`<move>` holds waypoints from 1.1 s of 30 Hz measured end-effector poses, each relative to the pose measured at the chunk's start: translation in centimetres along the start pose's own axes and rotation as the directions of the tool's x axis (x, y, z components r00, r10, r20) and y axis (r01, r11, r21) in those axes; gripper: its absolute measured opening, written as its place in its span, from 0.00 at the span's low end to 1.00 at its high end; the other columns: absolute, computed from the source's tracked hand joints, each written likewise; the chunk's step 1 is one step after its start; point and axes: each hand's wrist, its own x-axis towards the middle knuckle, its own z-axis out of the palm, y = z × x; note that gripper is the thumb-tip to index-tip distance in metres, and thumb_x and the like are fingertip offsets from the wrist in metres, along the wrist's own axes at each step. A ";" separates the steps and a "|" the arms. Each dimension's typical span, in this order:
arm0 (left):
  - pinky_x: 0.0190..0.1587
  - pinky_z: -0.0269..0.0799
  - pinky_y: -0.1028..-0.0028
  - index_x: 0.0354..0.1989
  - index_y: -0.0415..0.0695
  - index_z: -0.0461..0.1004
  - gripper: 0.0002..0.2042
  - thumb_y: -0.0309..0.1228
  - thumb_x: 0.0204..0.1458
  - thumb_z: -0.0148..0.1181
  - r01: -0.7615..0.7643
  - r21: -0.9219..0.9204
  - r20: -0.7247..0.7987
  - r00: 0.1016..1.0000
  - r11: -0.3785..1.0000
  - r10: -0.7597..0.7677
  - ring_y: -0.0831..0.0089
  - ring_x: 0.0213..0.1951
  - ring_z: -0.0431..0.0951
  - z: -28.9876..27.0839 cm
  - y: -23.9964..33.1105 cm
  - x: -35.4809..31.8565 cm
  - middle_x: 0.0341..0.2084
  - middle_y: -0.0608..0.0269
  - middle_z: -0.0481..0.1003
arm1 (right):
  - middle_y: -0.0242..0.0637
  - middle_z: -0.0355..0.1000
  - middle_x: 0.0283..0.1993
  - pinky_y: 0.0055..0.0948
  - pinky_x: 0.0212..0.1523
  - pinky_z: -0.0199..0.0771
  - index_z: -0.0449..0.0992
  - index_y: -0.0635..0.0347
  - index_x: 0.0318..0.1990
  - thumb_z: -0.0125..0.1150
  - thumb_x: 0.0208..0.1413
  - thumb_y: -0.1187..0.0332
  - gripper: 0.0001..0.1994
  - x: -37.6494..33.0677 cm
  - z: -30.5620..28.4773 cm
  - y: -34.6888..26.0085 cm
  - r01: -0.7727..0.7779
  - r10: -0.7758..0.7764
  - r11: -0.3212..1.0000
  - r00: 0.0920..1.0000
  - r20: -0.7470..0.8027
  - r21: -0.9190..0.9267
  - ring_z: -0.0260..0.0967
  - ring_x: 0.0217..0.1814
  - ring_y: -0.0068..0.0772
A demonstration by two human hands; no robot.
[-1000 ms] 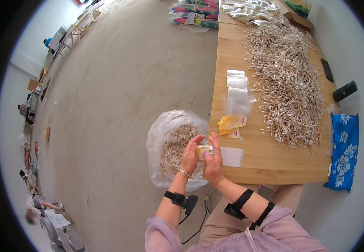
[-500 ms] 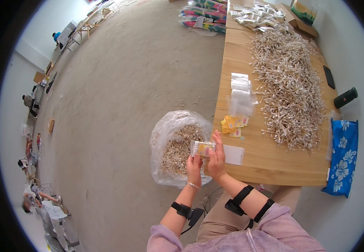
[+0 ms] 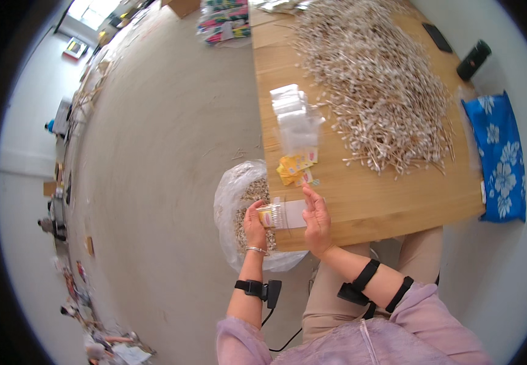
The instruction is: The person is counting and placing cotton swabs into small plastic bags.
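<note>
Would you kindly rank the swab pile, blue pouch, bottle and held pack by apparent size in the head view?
1. Swab pile
2. Blue pouch
3. Bottle and held pack look alike in size, so I leave them unranked.

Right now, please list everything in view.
Table: one, light wood, right
Swab pile: one, white and beige, on table
Clear bags: several, table's left
Cards: several, yellow and white, near bags
Sheet: one, white, table's near left corner
Phone: one, black, table's right side
Cylinder: one, dark, near phone
Pouch: one, blue and white, beside table
Swab sack: one, translucent, floor beside table
Packets: uncounted, silver, table's far end
Bundles: uncounted, multicoloured, floor beyond
Distant clutter: uncounted, mixed, left
Swab pack: one, yellow and white, left grip
Armbands: three, black, forearms
Left grip: one, holding pack
Right grip: one, open, beside sheet
</note>
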 end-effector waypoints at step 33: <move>0.43 0.70 0.75 0.45 0.40 0.73 0.20 0.42 0.65 0.37 -0.055 0.053 -0.031 0.998 0.997 0.056 0.75 0.40 0.73 0.3 1.4 -2.0 0.40 0.61 0.74 | 0.52 0.52 0.68 0.37 0.70 0.41 0.60 0.67 0.58 0.39 0.60 0.68 0.20 0.4 5.2 1.9 0.140 -0.086 0.913 0.984 0.155 -0.383 0.42 0.74 0.49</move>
